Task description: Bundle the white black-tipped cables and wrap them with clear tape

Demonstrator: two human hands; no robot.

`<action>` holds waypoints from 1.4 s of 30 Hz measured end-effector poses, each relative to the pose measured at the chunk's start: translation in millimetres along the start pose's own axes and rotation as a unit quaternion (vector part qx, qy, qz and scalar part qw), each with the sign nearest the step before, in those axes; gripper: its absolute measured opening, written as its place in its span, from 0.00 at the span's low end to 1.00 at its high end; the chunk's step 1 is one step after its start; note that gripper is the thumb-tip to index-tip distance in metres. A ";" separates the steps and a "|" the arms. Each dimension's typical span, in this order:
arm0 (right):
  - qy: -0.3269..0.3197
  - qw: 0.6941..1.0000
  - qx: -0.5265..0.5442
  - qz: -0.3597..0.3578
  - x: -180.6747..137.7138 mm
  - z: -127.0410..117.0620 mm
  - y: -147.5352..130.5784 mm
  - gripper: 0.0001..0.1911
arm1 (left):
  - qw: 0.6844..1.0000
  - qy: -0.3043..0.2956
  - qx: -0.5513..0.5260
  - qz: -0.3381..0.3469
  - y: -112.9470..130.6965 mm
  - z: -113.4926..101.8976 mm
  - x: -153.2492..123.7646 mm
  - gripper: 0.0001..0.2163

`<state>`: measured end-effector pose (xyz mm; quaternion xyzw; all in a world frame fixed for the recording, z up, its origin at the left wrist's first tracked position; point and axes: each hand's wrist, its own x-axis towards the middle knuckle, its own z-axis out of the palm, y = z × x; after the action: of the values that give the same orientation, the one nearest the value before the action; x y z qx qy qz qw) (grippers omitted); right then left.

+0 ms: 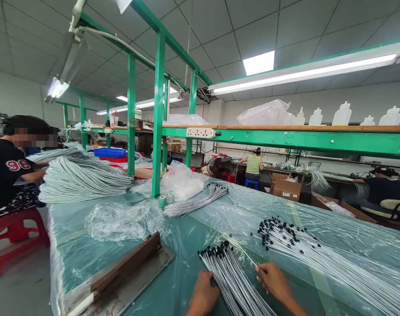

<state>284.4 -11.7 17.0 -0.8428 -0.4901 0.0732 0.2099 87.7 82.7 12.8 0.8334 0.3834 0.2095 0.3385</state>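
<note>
A bundle of thin grey-white cables (234, 276) with black connectors at the far end lies on the table in front of me. Against its left edge rests my left hand (203, 293), fingers curled in at the cables. My right hand (275, 281), just right of the bundle, pinches a thin white strand (250, 259). That strand runs up and left to a few pale strands (234, 241) beyond the connectors. Farther right is a larger spread of white cables (321, 259), also with black ends.
An angled metal plate (130, 281) lies at left. Behind it are crumpled clear plastic (124, 219), another cable bundle (200, 199) and tape rolls (166, 199). A green post (158, 114) rises from the table. A person (12, 171) sits at left by coiled cables (84, 180).
</note>
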 end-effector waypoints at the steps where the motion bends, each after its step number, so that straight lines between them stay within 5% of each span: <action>1: -0.009 1.000 0.005 0.012 2.0 -0.2 1.7 0.22 | 0.999 -0.001 0.053 -0.002 1.9 -7.6 -3.9 0.15; 7: 0.005 0.999 -0.039 0.019 -3.8 -6.6 -4.4 0.15 | 0.961 -0.006 0.266 0.071 17.2 -25.6 2.5 0.21; 12: 0.015 0.999 -0.037 0.035 -8.5 -15.5 -21.2 0.17 | 0.875 -0.038 0.377 0.300 18.2 -11.9 32.8 0.25; 14: 0.010 0.999 -0.005 0.050 -6.1 -26.0 -23.1 0.14 | 0.848 -0.073 0.396 0.343 21.9 -11.5 40.8 0.28; 20: -0.071 0.977 0.156 0.124 -7.7 -86.5 -11.6 0.18 | 0.816 -0.153 0.411 0.376 32.4 -20.4 48.9 0.49; 26: -0.079 0.962 0.205 0.163 -23.5 -135.2 -10.9 0.16 | 0.806 -0.159 0.409 0.398 10.9 -9.3 59.7 0.41; 36: 0.117 0.986 -0.054 0.102 -28.0 -238.7 -36.4 0.12 | 0.791 -0.175 0.433 0.395 9.7 -4.3 56.6 0.30; 39: 0.159 0.976 -0.132 0.069 -33.5 -211.7 -56.6 0.14 | 0.782 -0.169 0.434 0.414 4.7 -1.5 60.1 0.36; 42: 0.149 0.971 -0.183 0.037 -38.3 -135.9 -68.0 0.15 | 0.780 -0.143 0.429 0.432 -0.5 2.0 62.8 0.37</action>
<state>255.6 -53.5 165.2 -0.8861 -0.4265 -0.1362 0.1201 127.5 131.3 16.7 0.9911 -0.0199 0.0261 -0.1291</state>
